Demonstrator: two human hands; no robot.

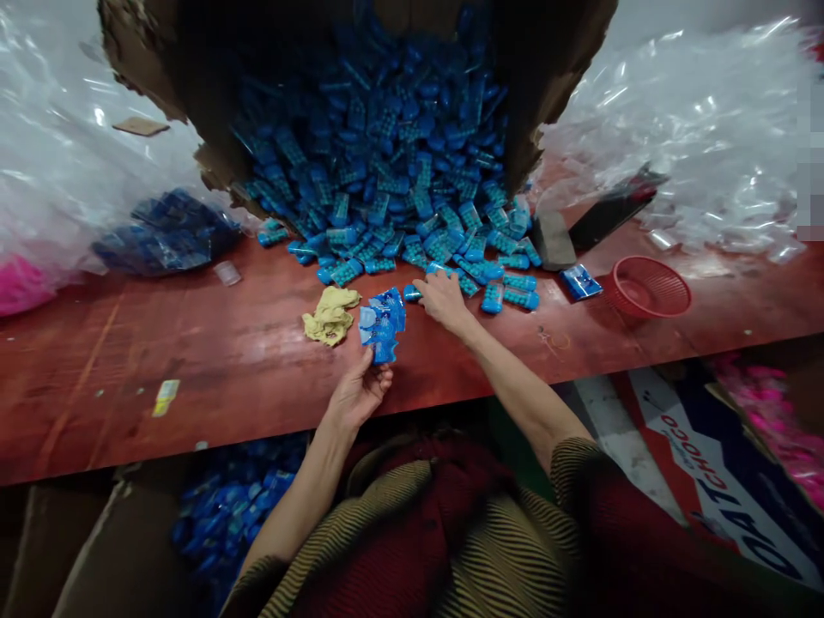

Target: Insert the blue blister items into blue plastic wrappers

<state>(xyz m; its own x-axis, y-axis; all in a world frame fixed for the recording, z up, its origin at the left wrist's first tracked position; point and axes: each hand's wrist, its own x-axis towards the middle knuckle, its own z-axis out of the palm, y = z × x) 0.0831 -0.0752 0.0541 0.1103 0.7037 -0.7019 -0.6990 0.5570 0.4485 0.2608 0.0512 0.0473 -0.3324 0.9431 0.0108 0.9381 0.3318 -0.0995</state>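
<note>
My left hand (pixel 361 388) is closed on several flat blue printed labels (pixel 382 326), pinched at their lower end between thumb and fingers. My right hand (pixel 443 300) reaches to the front of the heap, its fingers curled down on a small blue-capped bottle (pixel 412 293); part of the grip is hidden under the hand. The heap of small clear bottles (pixel 386 210) with blue caps and blue-green beads inside spills out of a large torn cardboard box (pixel 560 60). A crumpled yellow cloth (pixel 330 316) lies just left of the labels.
To the right on the red table (pixel 270 378) stand a red plastic basket (pixel 650 287), a blue packet (pixel 580 281) and a grey block (pixel 554 240). A bag of dark blue items (pixel 171 232) lies left. Clear plastic bags (pixel 695 129) flank the box. Blue pieces (pixel 238 498) fill a container below.
</note>
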